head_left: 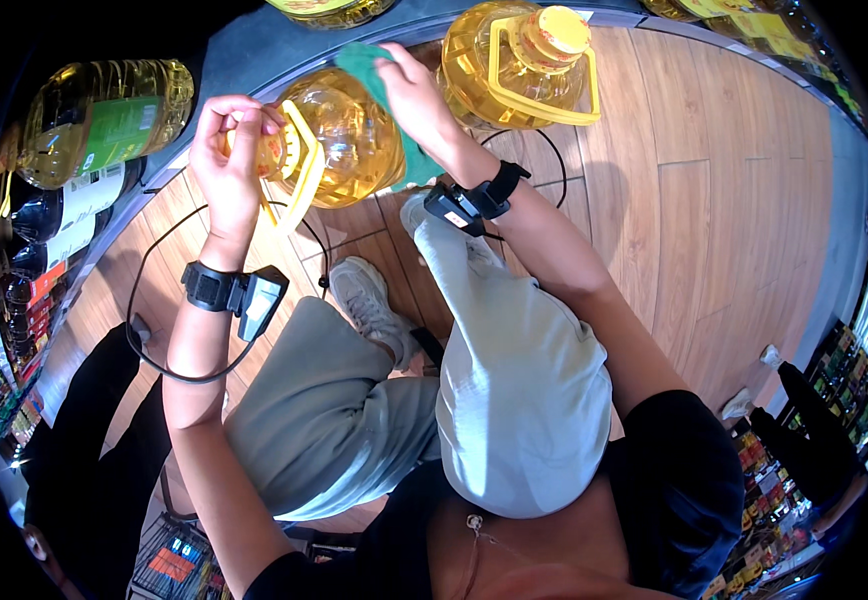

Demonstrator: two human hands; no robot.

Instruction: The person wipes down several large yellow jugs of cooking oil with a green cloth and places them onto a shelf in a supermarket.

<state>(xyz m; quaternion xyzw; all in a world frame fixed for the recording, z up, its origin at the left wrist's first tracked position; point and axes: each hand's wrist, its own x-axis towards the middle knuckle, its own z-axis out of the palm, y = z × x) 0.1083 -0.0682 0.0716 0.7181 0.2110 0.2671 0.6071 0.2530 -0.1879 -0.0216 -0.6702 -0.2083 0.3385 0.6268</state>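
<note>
A large clear bottle of golden cooking oil (354, 130) is tilted, its yellow cap and handle toward my left. My left hand (229, 165) is closed round the cap (274, 155), beside the yellow handle (302, 180). My right hand (416, 95) holds a green cloth (362, 68) against the bottle's far right side. Part of the cloth hangs down below that hand. The right fingertips are partly hidden behind the cloth. Just right of the cloth stands a second oil bottle (469, 60) with a yellow cap and handle.
Another oil bottle with a green label (114, 125) sits on the shelf at left, above several dark bottles (54, 220). A shelf edge (254, 75) curves behind the bottles. Wood-look floor (694, 200) spreads to the right. Other people's legs (104, 430) show at left and far right.
</note>
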